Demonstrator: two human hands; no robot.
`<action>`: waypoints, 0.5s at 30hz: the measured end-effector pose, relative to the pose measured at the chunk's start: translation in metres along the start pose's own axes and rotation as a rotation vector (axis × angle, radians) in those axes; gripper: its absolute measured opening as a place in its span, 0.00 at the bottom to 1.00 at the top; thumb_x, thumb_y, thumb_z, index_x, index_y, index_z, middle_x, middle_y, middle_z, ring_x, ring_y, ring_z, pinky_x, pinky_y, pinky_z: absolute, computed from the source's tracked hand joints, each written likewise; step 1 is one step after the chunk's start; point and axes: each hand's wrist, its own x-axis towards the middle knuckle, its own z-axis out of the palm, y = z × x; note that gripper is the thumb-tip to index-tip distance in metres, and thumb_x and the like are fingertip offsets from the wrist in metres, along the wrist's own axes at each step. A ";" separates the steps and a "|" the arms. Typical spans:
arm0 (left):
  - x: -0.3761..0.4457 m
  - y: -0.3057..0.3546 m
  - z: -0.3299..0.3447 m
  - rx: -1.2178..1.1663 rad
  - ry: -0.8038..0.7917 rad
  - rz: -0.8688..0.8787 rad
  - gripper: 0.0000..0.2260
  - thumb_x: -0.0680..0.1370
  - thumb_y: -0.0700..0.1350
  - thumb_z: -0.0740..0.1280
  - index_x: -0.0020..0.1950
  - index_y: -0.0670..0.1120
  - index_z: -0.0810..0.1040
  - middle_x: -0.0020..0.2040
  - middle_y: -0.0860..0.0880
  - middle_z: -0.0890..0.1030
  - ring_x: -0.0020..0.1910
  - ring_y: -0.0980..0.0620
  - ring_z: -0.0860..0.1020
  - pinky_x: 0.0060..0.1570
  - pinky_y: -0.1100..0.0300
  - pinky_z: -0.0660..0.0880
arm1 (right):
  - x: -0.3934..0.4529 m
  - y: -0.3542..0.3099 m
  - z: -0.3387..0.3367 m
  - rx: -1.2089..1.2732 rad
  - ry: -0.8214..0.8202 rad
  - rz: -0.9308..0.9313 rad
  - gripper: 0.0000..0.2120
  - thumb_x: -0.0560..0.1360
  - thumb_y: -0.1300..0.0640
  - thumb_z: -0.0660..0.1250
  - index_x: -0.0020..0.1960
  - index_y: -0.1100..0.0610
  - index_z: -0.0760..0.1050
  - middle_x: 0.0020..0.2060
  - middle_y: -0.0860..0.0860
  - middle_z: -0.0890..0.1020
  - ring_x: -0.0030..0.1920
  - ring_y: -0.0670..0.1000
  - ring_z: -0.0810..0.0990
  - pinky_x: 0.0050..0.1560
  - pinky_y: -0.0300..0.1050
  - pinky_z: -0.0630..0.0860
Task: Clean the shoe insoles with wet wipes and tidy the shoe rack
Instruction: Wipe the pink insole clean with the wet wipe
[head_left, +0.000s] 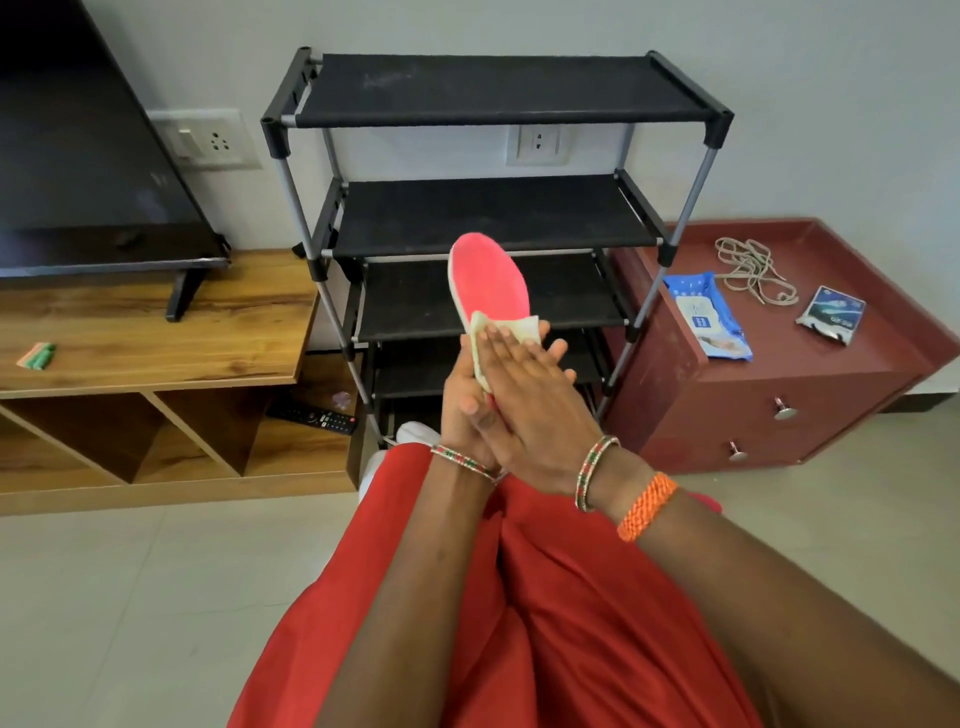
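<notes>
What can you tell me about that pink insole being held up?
The pink insole is bright coral with a pale edge and a foam-like look. It is held upright, rounded toe end up, before the black shoe rack. The left hand grips its lower end; the right hand presses a wet wipe flat against it.

Single head cam, wide-angle, worn by a seated person, facing forward and down over the lap. Hands close, centre frame. Shoe rack (488, 218) straight ahead against the wall, near; TV stand (156, 332) left, red drawer cabinet (769, 395) right.
</notes>
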 end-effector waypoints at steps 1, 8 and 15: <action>0.001 0.004 -0.002 -0.025 0.010 0.008 0.28 0.80 0.62 0.47 0.62 0.43 0.75 0.56 0.48 0.79 0.55 0.49 0.79 0.58 0.49 0.74 | 0.000 -0.002 0.000 0.032 -0.017 -0.018 0.41 0.75 0.35 0.33 0.75 0.63 0.51 0.75 0.58 0.56 0.76 0.53 0.50 0.75 0.48 0.45; 0.013 0.034 -0.019 -0.210 0.173 0.142 0.28 0.79 0.64 0.49 0.59 0.43 0.74 0.52 0.48 0.81 0.46 0.50 0.83 0.47 0.45 0.79 | -0.015 0.000 0.010 0.348 0.166 -0.131 0.20 0.73 0.61 0.58 0.63 0.60 0.75 0.59 0.56 0.80 0.60 0.54 0.78 0.64 0.51 0.72; 0.039 0.029 -0.016 0.149 0.222 0.104 0.14 0.81 0.48 0.55 0.61 0.42 0.73 0.48 0.50 0.82 0.43 0.55 0.83 0.49 0.56 0.79 | 0.015 0.044 -0.010 0.650 0.515 0.403 0.08 0.75 0.58 0.59 0.44 0.61 0.74 0.34 0.51 0.78 0.36 0.48 0.75 0.37 0.43 0.69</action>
